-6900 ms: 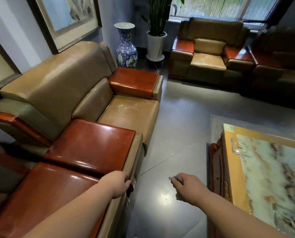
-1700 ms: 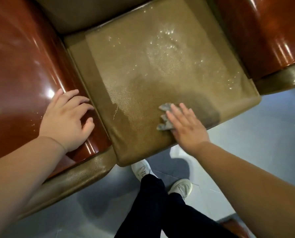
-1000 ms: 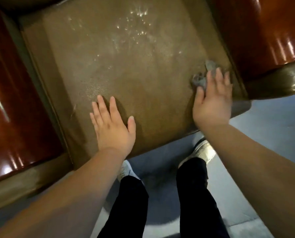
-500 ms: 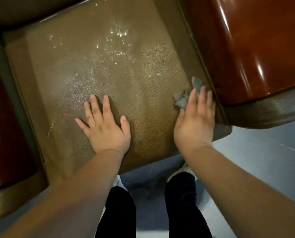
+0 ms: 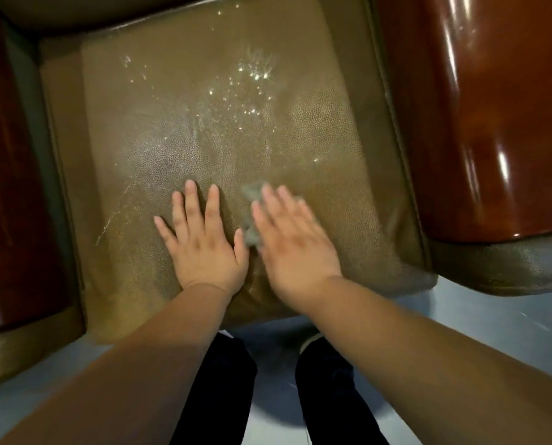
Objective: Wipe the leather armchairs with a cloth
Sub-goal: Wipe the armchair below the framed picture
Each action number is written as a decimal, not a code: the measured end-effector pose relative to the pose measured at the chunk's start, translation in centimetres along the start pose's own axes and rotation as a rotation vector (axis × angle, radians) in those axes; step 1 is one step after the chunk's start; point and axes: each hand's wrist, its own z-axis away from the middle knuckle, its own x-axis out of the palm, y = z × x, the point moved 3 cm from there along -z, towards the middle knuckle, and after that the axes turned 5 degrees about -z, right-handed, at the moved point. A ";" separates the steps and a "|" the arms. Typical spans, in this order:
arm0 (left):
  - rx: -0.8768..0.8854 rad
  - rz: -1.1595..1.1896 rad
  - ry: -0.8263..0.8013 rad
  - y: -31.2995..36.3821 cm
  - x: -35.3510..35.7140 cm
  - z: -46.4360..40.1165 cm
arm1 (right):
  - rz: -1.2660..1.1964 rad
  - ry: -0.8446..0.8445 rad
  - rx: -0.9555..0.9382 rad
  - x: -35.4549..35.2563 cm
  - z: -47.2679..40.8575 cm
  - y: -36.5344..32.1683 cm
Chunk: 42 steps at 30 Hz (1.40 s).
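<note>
Right hand (image 5: 295,242) presses flat, fingers spread, on the cloth (image 5: 251,220) (blurred); left hand (image 5: 202,239) spread beside it braces. Sweep overlapping strokes beyond the fingertips.

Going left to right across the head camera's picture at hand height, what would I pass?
Left wooden armrest → left hand flat on the seat cushion → grey cloth → right hand → right wooden armrest.

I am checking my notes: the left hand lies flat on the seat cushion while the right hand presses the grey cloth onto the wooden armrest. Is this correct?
Not quite. The head view shows the right hand pressing the grey cloth onto the seat cushion, not the wooden armrest. The left hand does lie flat on the cushion.
</note>
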 end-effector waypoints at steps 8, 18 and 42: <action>0.007 -0.020 0.001 -0.2 0.2 -0.1 | -0.097 0.221 0.585 -6.2 -4.6 10.4; 0.086 0.104 -0.102 -2.1 -2.2 -1.3 | 0.111 -0.052 -0.103 -4.4 -6.5 3.9; 0.166 0.067 -0.094 -5.9 -1.9 -5.5 | 0.096 -0.155 -0.297 -2.1 -11.2 -4.1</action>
